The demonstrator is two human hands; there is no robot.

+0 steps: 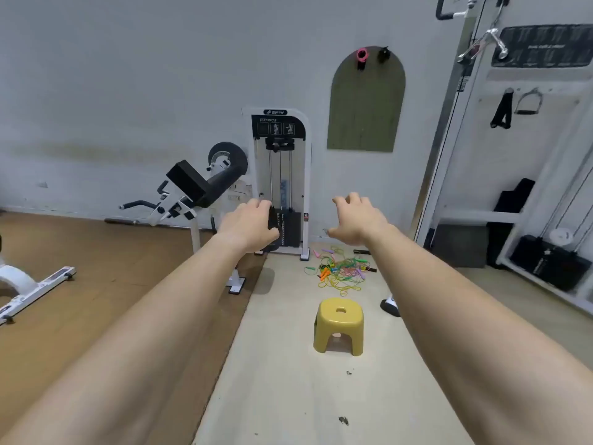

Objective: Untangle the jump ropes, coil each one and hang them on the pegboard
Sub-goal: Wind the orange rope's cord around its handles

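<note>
A tangled heap of jump ropes (341, 269) in yellow, green, red and purple, with coloured handles, lies on the pale floor mat near the wall. Above it on the wall hangs an olive arched pegboard (365, 107) with a pink coil (362, 56) and a black item (383, 54) near its top. Both my arms stretch forward in the air. My left hand (248, 224) and my right hand (357, 220) hold nothing, fingers loosely spread, well above and short of the ropes.
A small yellow plastic stool (340, 326) stands on the mat before the ropes. A white weight-stack machine (280, 181) with a black arm pad stands at the left, a cable machine frame (475, 123) at the right. A shoe tip (390, 306) shows beside my right forearm.
</note>
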